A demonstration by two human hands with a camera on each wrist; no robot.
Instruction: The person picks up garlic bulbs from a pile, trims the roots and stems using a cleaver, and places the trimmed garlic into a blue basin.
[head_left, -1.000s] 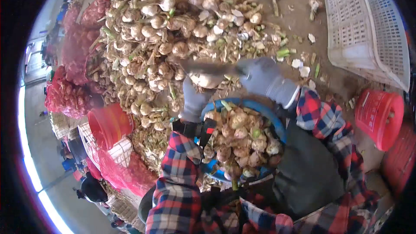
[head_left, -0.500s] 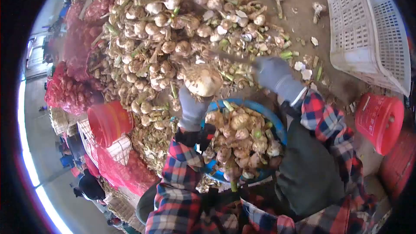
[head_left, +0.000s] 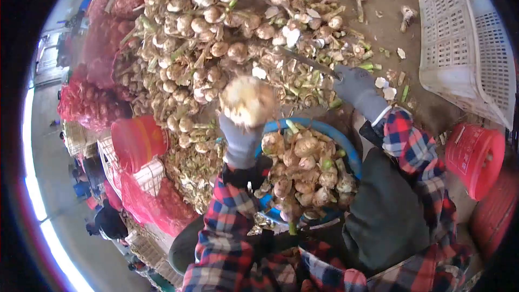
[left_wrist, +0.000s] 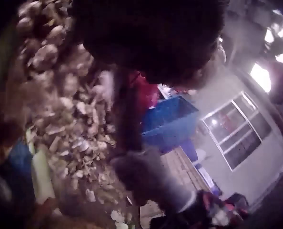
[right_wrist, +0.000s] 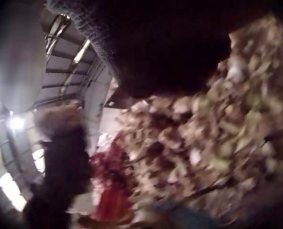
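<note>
My gloved left hand holds up a large garlic bulb, blurred by motion, beside the rim of a blue basin. To its right, my gloved right hand grips a knife, whose blade points left over the trimmings and stands apart from the bulb. The left wrist view catches the right glove too, mostly in shadow. Just in front of my body is the blue basin, filled with garlic bulbs that carry short stems. The wrist views are dark and blurred around the hands.
A big heap of stemmed garlic spreads ahead, with cut scraps at its near edge. White plastic crates stand at the right, above a red bucket. Another red bucket and red mesh bags are at the left.
The right hand with the knife has drawn away to the right from the bulb. My left hand has shifted slightly left with the bulb, which has turned to show its paler side.
</note>
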